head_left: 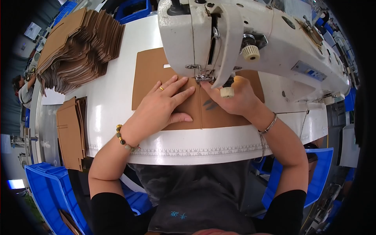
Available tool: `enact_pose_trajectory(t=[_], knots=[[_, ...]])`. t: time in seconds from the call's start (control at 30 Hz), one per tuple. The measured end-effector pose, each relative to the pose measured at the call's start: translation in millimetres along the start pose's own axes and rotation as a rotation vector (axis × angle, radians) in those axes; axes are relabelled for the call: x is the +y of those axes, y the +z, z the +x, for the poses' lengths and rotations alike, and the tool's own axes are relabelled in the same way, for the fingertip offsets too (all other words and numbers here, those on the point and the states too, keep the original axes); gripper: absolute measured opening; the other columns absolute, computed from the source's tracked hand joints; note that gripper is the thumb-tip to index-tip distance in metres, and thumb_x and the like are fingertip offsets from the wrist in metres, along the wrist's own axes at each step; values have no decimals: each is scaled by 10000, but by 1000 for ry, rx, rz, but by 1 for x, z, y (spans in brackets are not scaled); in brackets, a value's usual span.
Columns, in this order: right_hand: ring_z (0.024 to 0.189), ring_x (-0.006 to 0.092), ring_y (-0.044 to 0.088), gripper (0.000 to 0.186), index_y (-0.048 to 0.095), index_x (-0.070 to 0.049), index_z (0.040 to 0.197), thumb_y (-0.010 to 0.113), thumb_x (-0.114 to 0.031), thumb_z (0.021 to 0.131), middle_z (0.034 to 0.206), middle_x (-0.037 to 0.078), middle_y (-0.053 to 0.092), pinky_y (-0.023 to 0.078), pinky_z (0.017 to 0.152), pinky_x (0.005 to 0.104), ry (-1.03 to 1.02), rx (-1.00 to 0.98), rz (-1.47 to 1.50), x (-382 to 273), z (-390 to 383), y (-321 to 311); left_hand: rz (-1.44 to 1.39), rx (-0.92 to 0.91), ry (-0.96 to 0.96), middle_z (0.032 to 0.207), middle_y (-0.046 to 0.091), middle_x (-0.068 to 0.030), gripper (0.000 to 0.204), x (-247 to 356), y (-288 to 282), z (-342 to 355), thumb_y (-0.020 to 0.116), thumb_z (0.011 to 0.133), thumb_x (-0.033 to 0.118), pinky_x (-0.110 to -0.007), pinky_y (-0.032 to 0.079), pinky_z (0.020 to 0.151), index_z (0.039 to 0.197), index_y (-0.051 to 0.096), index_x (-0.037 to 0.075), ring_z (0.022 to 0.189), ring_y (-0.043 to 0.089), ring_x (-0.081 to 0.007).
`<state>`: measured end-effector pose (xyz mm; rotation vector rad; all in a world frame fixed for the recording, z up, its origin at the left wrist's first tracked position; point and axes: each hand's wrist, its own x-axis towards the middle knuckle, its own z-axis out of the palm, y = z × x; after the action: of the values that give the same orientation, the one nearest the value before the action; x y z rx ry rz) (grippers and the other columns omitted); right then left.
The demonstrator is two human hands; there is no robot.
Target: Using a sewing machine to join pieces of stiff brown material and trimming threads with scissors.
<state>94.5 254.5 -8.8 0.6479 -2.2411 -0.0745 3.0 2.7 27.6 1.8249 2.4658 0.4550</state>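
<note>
Beyond and left of our left grip stands a tall pile of brown sheets, with a smaller pile nearer us. That grip lies open, fingers spread, on a brown sheet under both grips on the white surface. We judge the sheet light, fairly stiff, prone to crease and smooth enough to slide; flat fingers beside its middle line should steer it, outer edges suit lifting. Our right grip is curled by the sewing machine; we cannot tell whether it holds the dark blades beside it.
</note>
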Motion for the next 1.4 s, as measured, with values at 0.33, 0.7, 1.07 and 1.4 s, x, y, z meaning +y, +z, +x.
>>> enact_pose_trajectory(t=[0.33, 0.7, 1.07, 1.4], knots=[[591, 183, 625, 214, 727, -122, 985, 755, -251, 817, 763, 23, 626, 488, 503, 326, 67, -401, 26, -17, 0, -34, 23, -44, -46, 1549, 472, -159, 750, 0, 1, -3, 679, 866, 555, -556, 382, 1154, 1459, 552, 113, 1456, 417, -369], [726, 239, 637, 420, 676, -56, 703, 735, -449, 841, 728, 54, 619, 527, 614, 355, 160, -393, 215, 9, 3, -25, 11, 44, -8, 1400, 556, -175, 706, 1, 5, -2, 736, 845, 500, -514, 377, 1158, 1403, 588, 94, 1413, 453, -407], [624, 249, 649, 528, 652, -54, 653, 695, -539, 857, 728, 67, 627, 508, 552, 355, 283, -453, 224, 6, 5, -33, 8, 46, -5, 1366, 578, -164, 714, -1, 7, -2, 748, 833, 479, -490, 386, 1148, 1405, 585, 84, 1415, 453, -402], [661, 332, 690, 502, 803, -38, 976, 880, -472, 736, 778, 144, 740, 555, 645, 367, 447, -505, 321, 7, 12, -39, 0, 71, 28, 1247, 607, -140, 724, 1, 4, -1, 743, 820, 472, -463, 421, 1094, 1408, 582, 82, 1245, 546, -368]])
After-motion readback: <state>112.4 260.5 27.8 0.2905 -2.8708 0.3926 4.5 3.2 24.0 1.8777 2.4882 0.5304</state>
